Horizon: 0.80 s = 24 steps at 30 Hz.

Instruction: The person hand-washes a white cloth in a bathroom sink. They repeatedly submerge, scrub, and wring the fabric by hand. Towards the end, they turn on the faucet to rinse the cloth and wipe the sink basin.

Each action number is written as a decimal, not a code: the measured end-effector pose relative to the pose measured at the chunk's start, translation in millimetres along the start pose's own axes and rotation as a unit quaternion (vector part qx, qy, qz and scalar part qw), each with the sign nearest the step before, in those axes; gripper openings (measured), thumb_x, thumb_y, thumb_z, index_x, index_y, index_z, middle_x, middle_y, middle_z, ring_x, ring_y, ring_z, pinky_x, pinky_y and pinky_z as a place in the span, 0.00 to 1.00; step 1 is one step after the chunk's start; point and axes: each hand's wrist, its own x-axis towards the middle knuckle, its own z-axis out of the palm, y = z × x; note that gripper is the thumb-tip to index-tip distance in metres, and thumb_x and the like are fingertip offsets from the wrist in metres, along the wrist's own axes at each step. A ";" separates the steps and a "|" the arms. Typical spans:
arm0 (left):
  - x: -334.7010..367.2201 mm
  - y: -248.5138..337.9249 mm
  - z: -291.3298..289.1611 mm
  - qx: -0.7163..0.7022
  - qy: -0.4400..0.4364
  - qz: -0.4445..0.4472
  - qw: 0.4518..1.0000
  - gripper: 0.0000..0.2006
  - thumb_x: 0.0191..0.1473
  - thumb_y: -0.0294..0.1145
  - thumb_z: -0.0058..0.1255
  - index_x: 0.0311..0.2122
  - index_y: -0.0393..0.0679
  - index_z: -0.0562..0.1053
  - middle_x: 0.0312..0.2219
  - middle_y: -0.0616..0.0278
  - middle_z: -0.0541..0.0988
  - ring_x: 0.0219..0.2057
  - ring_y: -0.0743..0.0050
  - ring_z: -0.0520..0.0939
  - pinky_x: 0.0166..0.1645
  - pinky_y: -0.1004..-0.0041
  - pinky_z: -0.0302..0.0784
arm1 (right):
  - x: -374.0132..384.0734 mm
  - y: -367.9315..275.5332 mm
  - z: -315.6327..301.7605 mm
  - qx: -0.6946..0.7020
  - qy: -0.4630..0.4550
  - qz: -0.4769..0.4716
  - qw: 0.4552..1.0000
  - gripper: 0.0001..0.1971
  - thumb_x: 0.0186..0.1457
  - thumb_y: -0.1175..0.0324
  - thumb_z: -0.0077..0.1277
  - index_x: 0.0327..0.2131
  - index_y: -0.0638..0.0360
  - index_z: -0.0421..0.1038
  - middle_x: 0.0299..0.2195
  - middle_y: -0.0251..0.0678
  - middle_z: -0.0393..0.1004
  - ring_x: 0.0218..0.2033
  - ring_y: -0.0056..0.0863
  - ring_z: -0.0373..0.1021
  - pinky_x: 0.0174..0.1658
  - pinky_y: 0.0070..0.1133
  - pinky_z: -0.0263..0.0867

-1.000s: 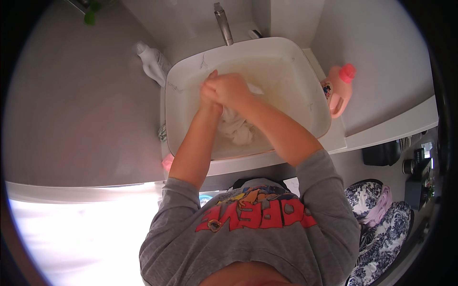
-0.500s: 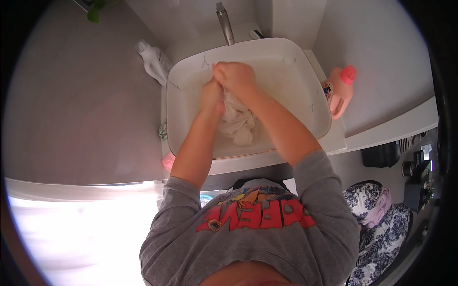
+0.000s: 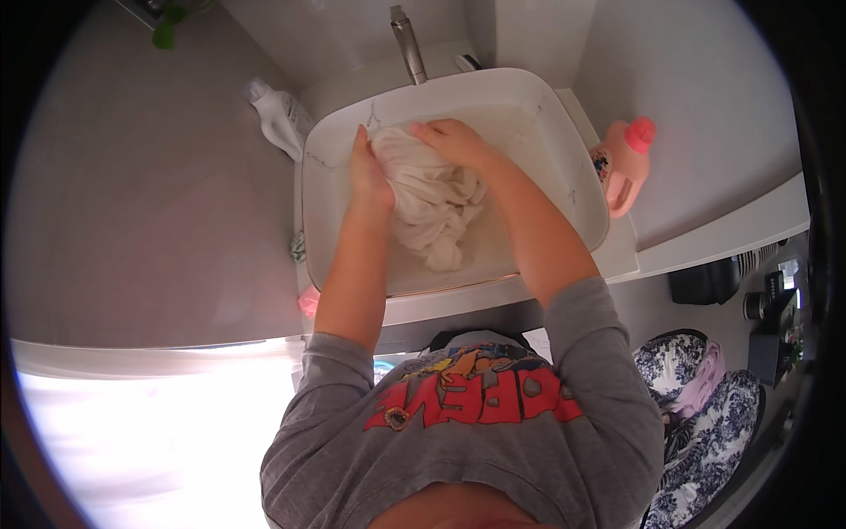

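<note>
A wet white cloth (image 3: 427,198) hangs bunched and spread between my hands over the white sink basin (image 3: 577,207). On its left side my left hand (image 3: 370,172) holds it, the thumb up and the other fingers partly hidden by the folds. My right hand (image 3: 456,143) grips its upper right part, with the fingers curled into the fabric. The cloth's lower end trails down into cloudy shallow water (image 3: 511,154) in the basin.
A metal faucet (image 3: 408,46) stands behind the basin. To the left is a white bottle (image 3: 280,122), to the right a pink jug with a handle (image 3: 626,163). Something pink (image 3: 308,301) lies at the basin's near left corner. Patterned fabric (image 3: 718,441) sits at the lower right.
My hands were pressed together, squeezing the cloth. Now they have moved apart, and the cloth has opened out wider between them.
</note>
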 end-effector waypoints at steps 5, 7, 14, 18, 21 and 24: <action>-6.1 10.2 1.6 -0.027 0.008 -0.004 1.000 0.30 0.52 0.56 0.39 0.45 0.34 0.64 0.43 0.50 0.71 0.45 0.55 0.73 0.51 0.61 0.67 | -13.3 17.4 -29.1 -0.068 -0.193 -0.003 0.979 0.21 0.53 0.50 0.46 0.39 0.60 0.71 0.35 0.28 0.72 0.39 0.19 0.64 0.43 0.19 0.59; -3.5 10.4 -2.4 -0.024 -0.017 0.003 1.000 0.32 0.50 0.57 0.42 0.47 0.34 0.63 0.44 0.50 0.70 0.45 0.56 0.72 0.51 0.60 0.67 | -7.8 24.1 -34.6 0.020 -0.173 0.000 0.985 0.19 0.54 0.53 0.46 0.38 0.60 0.71 0.34 0.27 0.72 0.38 0.18 0.65 0.42 0.19 0.60; -8.8 -9.2 -0.7 0.512 -0.100 0.088 0.849 0.30 0.50 0.52 0.49 0.49 0.36 0.65 0.42 0.54 0.73 0.42 0.69 0.73 0.47 0.71 0.67 | -15.7 -3.5 -37.5 0.374 -0.069 0.002 0.925 0.13 0.56 0.60 0.45 0.36 0.60 0.71 0.31 0.26 0.70 0.32 0.14 0.64 0.36 0.16 0.62; -12.8 -6.5 3.3 0.438 -0.181 0.000 0.881 0.23 0.55 0.47 0.44 0.47 0.35 0.68 0.40 0.58 0.74 0.42 0.76 0.73 0.47 0.77 0.66 | -13.4 -5.6 -35.7 0.285 -0.025 -0.036 0.957 0.12 0.55 0.60 0.47 0.30 0.60 0.71 0.26 0.25 0.69 0.27 0.13 0.63 0.31 0.15 0.62; -4.4 -12.5 -1.8 0.413 -0.143 0.106 0.893 0.22 0.56 0.45 0.42 0.47 0.35 0.68 0.40 0.59 0.74 0.42 0.77 0.72 0.47 0.78 0.66 | -12.0 -5.4 -35.9 0.181 0.033 -0.049 0.982 0.14 0.54 0.59 0.48 0.25 0.60 0.70 0.20 0.25 0.68 0.23 0.15 0.62 0.28 0.16 0.61; -0.8 -26.3 1.0 0.374 -0.099 0.226 0.894 0.21 0.58 0.45 0.40 0.44 0.36 0.69 0.37 0.61 0.75 0.39 0.77 0.72 0.45 0.77 0.66 | -14.2 -11.8 -34.2 0.032 0.100 -0.060 0.993 0.17 0.51 0.54 0.49 0.20 0.60 0.69 0.17 0.31 0.67 0.20 0.23 0.63 0.26 0.21 0.60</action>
